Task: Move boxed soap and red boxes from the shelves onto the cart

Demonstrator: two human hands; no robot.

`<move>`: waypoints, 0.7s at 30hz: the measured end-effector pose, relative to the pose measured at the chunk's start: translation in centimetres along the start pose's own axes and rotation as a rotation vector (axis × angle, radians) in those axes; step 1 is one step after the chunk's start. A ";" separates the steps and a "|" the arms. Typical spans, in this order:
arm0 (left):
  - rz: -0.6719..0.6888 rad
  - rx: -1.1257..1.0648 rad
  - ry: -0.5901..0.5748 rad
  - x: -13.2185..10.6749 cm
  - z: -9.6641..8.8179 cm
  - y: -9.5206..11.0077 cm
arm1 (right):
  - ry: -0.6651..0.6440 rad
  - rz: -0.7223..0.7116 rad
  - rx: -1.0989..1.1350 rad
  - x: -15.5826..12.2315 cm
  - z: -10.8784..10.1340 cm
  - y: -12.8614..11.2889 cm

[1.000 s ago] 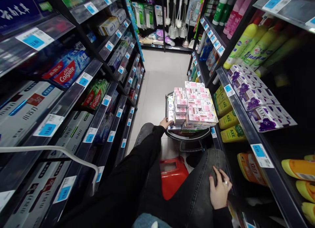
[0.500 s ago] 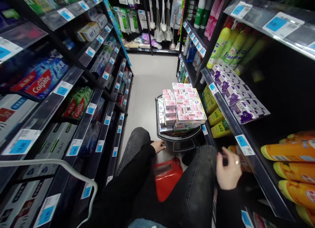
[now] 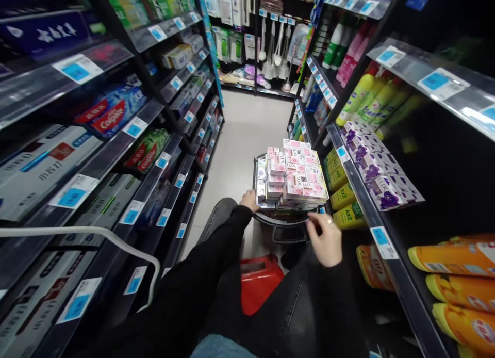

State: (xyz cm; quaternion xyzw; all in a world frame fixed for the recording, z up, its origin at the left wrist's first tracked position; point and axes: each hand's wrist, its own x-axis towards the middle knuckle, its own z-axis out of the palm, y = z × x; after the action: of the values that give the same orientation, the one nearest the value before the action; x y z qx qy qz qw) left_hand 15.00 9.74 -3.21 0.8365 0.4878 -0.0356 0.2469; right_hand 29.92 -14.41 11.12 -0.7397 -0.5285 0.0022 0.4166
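Observation:
In front of my knees stands a dark shopping basket point(image 3: 266, 218) stacked with pink-and-white LUX soap boxes point(image 3: 299, 182). My left hand point(image 3: 249, 200) is at the basket's near left corner, its fingers curled over the rim beside the soap boxes. My right hand point(image 3: 325, 239), with a ring on one finger, is by the near right corner. Its thumb and forefinger are apart and nothing shows between them; whether the fingertips touch the rim I cannot tell. The basket's handle point(image 3: 288, 234) hangs at the front, between the hands.
A red plastic stool or container point(image 3: 261, 286) is between my legs. Purple-and-white LUX boxes point(image 3: 381, 167), yellow AXE bottles point(image 3: 350, 216) and orange bottles point(image 3: 456, 260) line the right shelves. Toothpaste boxes point(image 3: 112, 115) fill the left shelves. A white cable point(image 3: 96, 231) crosses the lower left.
My left hand has moved forward from near my knee onto the basket's rim. My right hand has come left from beside the shelf to the basket's right corner. The view has shifted left.

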 end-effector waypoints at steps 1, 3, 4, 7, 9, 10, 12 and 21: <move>-0.002 0.008 0.012 1.4 -1.1 -0.1 | -0.062 0.044 0.058 -1.7 2.1 0.3; 0.025 0.021 -0.006 4.2 -2.8 0.1 | -0.106 0.196 0.157 -5.0 6.1 1.6; 0.044 0.026 -0.032 5.4 -3.4 0.4 | -0.106 0.285 0.191 -6.4 7.8 2.5; 0.088 0.037 -0.112 7.8 -3.8 1.4 | -0.199 0.530 0.271 -8.6 11.1 5.5; 0.101 0.037 -0.128 8.2 -3.4 1.8 | -0.232 0.673 0.328 -8.8 12.0 7.1; 0.101 0.033 -0.123 8.2 -3.3 1.8 | -0.215 0.732 0.348 -8.6 12.2 7.7; 0.090 0.013 -0.089 7.6 -3.3 1.3 | -0.156 0.815 0.364 -8.2 12.3 8.5; 0.371 -0.634 0.053 -5.7 -3.3 -0.1 | -0.186 0.953 1.101 -5.9 9.9 4.5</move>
State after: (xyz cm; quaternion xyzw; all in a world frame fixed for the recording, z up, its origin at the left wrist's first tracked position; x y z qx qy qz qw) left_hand 11.29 6.67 1.32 0.7934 0.3210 0.1843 0.4832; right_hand 26.43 -13.36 -0.74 -0.5698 -0.1048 0.5111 0.6349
